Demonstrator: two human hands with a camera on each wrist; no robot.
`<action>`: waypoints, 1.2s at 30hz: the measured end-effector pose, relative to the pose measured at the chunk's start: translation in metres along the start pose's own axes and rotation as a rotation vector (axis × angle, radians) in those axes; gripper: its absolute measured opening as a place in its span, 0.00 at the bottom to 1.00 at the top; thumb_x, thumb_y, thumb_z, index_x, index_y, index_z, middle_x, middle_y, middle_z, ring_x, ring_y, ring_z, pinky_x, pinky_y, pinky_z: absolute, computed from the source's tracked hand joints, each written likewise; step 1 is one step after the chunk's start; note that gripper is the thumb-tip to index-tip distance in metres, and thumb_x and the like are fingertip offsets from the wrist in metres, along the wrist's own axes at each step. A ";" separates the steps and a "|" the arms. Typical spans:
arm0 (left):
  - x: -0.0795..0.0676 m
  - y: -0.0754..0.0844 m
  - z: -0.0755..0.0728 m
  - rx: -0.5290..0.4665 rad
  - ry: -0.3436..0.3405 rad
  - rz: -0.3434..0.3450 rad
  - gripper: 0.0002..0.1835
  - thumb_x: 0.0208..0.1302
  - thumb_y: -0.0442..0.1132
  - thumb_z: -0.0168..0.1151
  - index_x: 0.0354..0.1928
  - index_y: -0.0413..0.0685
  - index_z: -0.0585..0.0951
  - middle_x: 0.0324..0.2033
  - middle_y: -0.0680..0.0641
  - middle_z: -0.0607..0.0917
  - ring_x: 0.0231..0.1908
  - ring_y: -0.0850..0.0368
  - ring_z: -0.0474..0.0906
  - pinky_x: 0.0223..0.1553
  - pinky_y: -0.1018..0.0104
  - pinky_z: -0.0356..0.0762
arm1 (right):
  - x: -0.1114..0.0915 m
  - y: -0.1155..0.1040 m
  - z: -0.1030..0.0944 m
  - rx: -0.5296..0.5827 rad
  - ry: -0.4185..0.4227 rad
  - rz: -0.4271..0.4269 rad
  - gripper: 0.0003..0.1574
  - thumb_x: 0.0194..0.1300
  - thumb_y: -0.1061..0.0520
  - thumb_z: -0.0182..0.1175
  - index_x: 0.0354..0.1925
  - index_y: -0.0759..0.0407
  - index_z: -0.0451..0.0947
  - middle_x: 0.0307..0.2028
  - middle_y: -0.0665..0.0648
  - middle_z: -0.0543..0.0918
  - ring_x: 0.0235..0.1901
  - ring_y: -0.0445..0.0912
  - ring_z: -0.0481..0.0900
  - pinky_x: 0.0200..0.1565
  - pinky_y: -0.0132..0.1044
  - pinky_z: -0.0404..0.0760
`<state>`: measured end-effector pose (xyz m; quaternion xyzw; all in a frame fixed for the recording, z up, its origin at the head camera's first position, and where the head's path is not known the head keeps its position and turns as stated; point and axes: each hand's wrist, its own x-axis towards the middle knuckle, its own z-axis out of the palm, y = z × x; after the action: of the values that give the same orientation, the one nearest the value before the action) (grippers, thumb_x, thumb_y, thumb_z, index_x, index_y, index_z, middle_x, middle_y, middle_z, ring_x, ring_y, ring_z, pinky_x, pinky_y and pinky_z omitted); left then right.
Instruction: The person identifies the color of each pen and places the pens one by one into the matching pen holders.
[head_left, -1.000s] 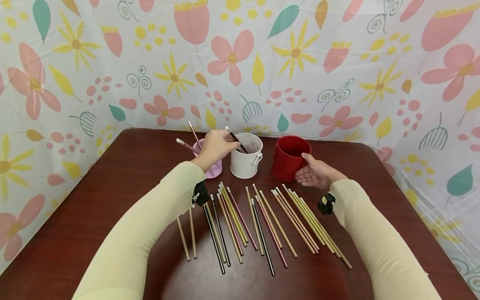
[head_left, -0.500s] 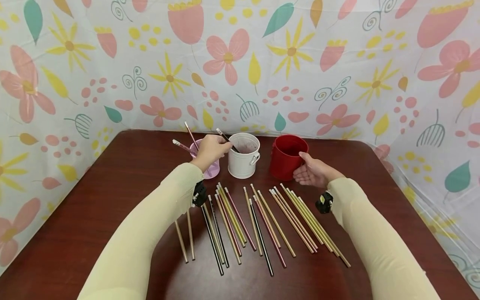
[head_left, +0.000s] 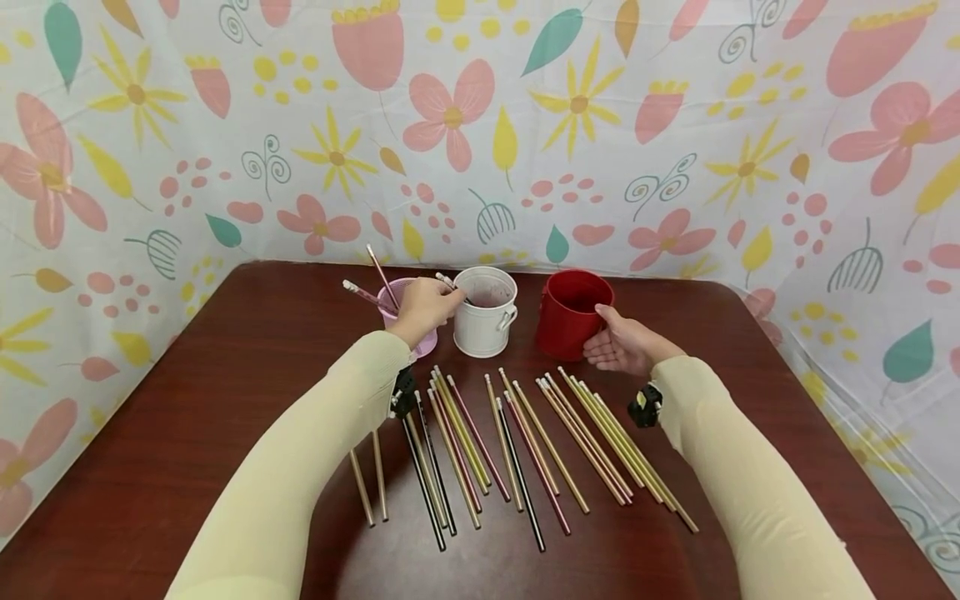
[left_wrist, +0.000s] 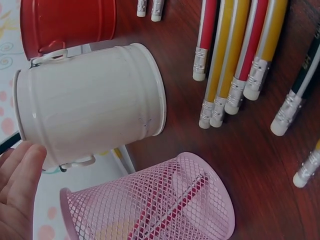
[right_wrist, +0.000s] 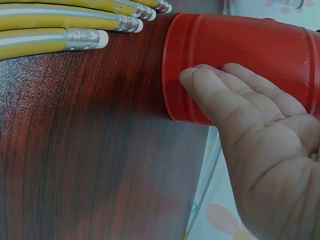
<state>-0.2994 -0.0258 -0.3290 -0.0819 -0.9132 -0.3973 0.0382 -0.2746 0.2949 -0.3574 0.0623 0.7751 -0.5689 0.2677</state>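
Observation:
In the head view my left hand (head_left: 426, 307) pinches a black pencil (left_wrist: 9, 143) at the left rim of the white bucket (head_left: 480, 335). Its eraser end pokes up behind my fingers, and the rest is mostly hidden. Just left of it, partly behind that hand, stands a pink mesh cup (head_left: 428, 343) holding two dark red patterned pencils (head_left: 381, 272). My right hand (head_left: 628, 343) is at the right side of the red bucket (head_left: 561, 328). Its thumb lies near the rim, and its fingers extend straight along the wall in the right wrist view.
Several gold, red and black pencils (head_left: 528, 475) lie in loose groups on the dark wooden table (head_left: 187, 400), eraser ends toward the containers. Behind the table's far edge hangs a floral curtain (head_left: 480, 150).
My left hand has shifted slightly left from above the white bucket, and less of the black pencil shows above the fingers. My right hand stays by the red bucket. The view has drifted slightly.

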 end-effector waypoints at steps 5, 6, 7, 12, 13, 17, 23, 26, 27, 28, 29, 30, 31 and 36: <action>-0.003 -0.003 -0.005 -0.044 -0.070 -0.045 0.16 0.64 0.45 0.58 0.32 0.38 0.86 0.19 0.47 0.84 0.18 0.62 0.77 0.23 0.73 0.75 | 0.001 0.000 0.000 -0.007 0.001 -0.009 0.54 0.72 0.31 0.26 0.58 0.82 0.60 0.56 0.72 0.74 0.51 0.55 0.76 0.55 0.40 0.75; -0.003 -0.004 -0.007 -0.038 -0.093 -0.047 0.17 0.64 0.45 0.58 0.33 0.37 0.87 0.21 0.46 0.85 0.19 0.60 0.79 0.25 0.72 0.77 | 0.001 0.000 0.000 -0.009 0.002 -0.012 0.54 0.72 0.31 0.26 0.58 0.82 0.61 0.56 0.72 0.74 0.51 0.55 0.76 0.55 0.41 0.75; -0.004 -0.005 -0.009 -0.037 -0.118 -0.050 0.17 0.65 0.45 0.58 0.34 0.36 0.86 0.23 0.44 0.86 0.22 0.58 0.81 0.27 0.71 0.79 | 0.001 0.000 0.000 -0.011 0.002 -0.014 0.54 0.72 0.32 0.26 0.58 0.82 0.61 0.56 0.72 0.74 0.51 0.55 0.76 0.56 0.41 0.75; -0.009 -0.010 -0.017 -0.011 -0.242 -0.069 0.21 0.67 0.47 0.58 0.37 0.31 0.84 0.31 0.38 0.87 0.34 0.48 0.86 0.34 0.65 0.83 | 0.000 -0.001 -0.002 -0.004 0.000 -0.018 0.53 0.72 0.32 0.26 0.57 0.82 0.61 0.51 0.69 0.78 0.49 0.53 0.78 0.55 0.41 0.76; -0.010 -0.012 -0.018 -0.016 -0.265 -0.078 0.21 0.67 0.47 0.59 0.37 0.30 0.84 0.32 0.38 0.87 0.35 0.47 0.86 0.34 0.64 0.83 | 0.000 -0.001 -0.003 0.000 0.000 -0.017 0.53 0.72 0.32 0.26 0.57 0.82 0.61 0.50 0.68 0.79 0.48 0.52 0.78 0.55 0.41 0.76; -0.015 -0.016 -0.018 0.006 -0.365 -0.110 0.20 0.65 0.45 0.61 0.37 0.28 0.82 0.30 0.37 0.87 0.30 0.49 0.85 0.31 0.63 0.84 | 0.001 -0.001 -0.003 0.017 -0.005 -0.018 0.52 0.72 0.32 0.26 0.56 0.82 0.62 0.43 0.62 0.82 0.44 0.49 0.80 0.51 0.38 0.78; -0.029 -0.025 -0.015 0.159 -0.606 -0.164 0.15 0.61 0.37 0.61 0.35 0.26 0.81 0.20 0.40 0.85 0.15 0.58 0.79 0.23 0.66 0.82 | 0.002 -0.001 0.001 0.030 -0.013 -0.015 0.51 0.72 0.32 0.26 0.54 0.81 0.62 0.39 0.59 0.83 0.41 0.48 0.80 0.48 0.36 0.79; -0.038 -0.034 -0.013 0.273 -0.688 -0.168 0.10 0.59 0.33 0.59 0.28 0.30 0.82 0.16 0.43 0.84 0.13 0.59 0.77 0.20 0.68 0.81 | 0.002 -0.002 0.001 0.027 -0.007 -0.016 0.51 0.72 0.32 0.26 0.54 0.81 0.63 0.39 0.59 0.83 0.41 0.48 0.80 0.48 0.36 0.79; -0.040 -0.038 -0.012 0.302 -0.703 -0.167 0.09 0.58 0.32 0.59 0.26 0.32 0.82 0.15 0.44 0.83 0.13 0.58 0.77 0.20 0.68 0.81 | 0.002 -0.002 0.002 0.027 -0.006 -0.016 0.51 0.72 0.33 0.26 0.54 0.81 0.63 0.39 0.59 0.83 0.41 0.48 0.80 0.48 0.36 0.79; -0.043 -0.042 -0.011 0.332 -0.717 -0.160 0.09 0.57 0.32 0.59 0.23 0.33 0.82 0.14 0.44 0.82 0.13 0.59 0.77 0.19 0.68 0.80 | 0.002 -0.002 0.002 0.029 -0.003 -0.014 0.51 0.72 0.33 0.26 0.53 0.81 0.63 0.38 0.59 0.83 0.41 0.48 0.80 0.48 0.36 0.79; -0.045 -0.046 -0.011 0.360 -0.723 -0.151 0.09 0.57 0.32 0.59 0.21 0.34 0.81 0.14 0.45 0.82 0.13 0.58 0.77 0.18 0.68 0.80 | 0.002 -0.002 0.002 0.032 -0.002 -0.011 0.50 0.72 0.33 0.26 0.53 0.80 0.63 0.38 0.58 0.83 0.41 0.48 0.80 0.48 0.36 0.79; -0.047 -0.051 -0.011 0.381 -0.729 -0.147 0.10 0.57 0.32 0.60 0.20 0.35 0.81 0.14 0.45 0.82 0.13 0.58 0.77 0.19 0.68 0.80 | 0.002 -0.002 0.002 0.033 -0.001 -0.008 0.50 0.72 0.33 0.26 0.53 0.80 0.63 0.38 0.58 0.83 0.41 0.48 0.80 0.48 0.36 0.79; -0.049 -0.055 -0.011 0.394 -0.729 -0.149 0.10 0.57 0.33 0.60 0.19 0.36 0.81 0.14 0.45 0.82 0.13 0.58 0.78 0.19 0.68 0.80 | 0.002 -0.002 0.002 0.032 -0.003 -0.005 0.50 0.73 0.33 0.26 0.52 0.80 0.63 0.37 0.58 0.83 0.41 0.48 0.80 0.48 0.36 0.79; -0.057 -0.075 -0.014 0.331 -0.709 -0.204 0.10 0.57 0.35 0.62 0.21 0.36 0.81 0.16 0.43 0.84 0.17 0.54 0.82 0.20 0.66 0.81 | -0.001 0.001 0.001 0.017 -0.014 -0.013 0.52 0.72 0.32 0.25 0.55 0.81 0.62 0.41 0.59 0.83 0.42 0.48 0.80 0.48 0.36 0.79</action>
<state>-0.2565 -0.0935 -0.3811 -0.1156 -0.9249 -0.1935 -0.3063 -0.2731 0.2946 -0.3583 0.0555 0.7688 -0.5777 0.2686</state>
